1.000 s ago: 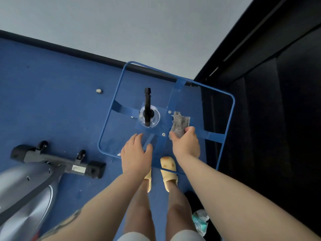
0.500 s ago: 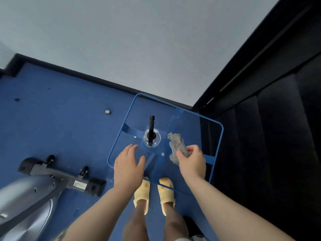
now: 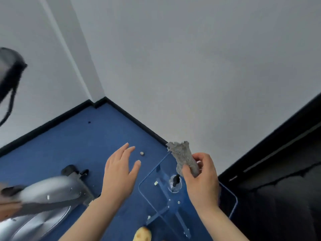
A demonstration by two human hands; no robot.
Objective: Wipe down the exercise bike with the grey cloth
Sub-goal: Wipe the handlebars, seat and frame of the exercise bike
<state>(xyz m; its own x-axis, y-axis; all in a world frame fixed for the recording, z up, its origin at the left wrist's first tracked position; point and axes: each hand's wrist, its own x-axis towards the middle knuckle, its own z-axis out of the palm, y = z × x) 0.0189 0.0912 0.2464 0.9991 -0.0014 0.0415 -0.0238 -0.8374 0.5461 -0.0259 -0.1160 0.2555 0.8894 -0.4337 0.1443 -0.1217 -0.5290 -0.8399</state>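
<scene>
My right hand [image 3: 201, 181] grips the grey cloth [image 3: 184, 159], which sticks up crumpled from my fingers above the clear blue-edged table [image 3: 232, 200]. To its left my left hand [image 3: 119, 173] hovers over the blue carpet, empty, with the fingers spread. The exercise bike's silver body [image 3: 48, 193] fills the lower left, blurred. Its black floor stabiliser [image 3: 71, 169] shows just beyond the body. A dark part of the bike [image 3: 8, 72], with a cable, reaches in at the upper left edge.
A black upright part [image 3: 175, 180] sits at the table's clear centre hub. A small metal object [image 3: 142, 153] lies on the carpet near the wall. Grey walls meet in a corner ahead. A black curtain [image 3: 281, 197] hangs at right. One yellow slipper [image 3: 142, 234] shows at the bottom.
The view has swung up and to the left. My right hand has lifted the cloth off the table, and my left hand has risen and moved left toward the bike.
</scene>
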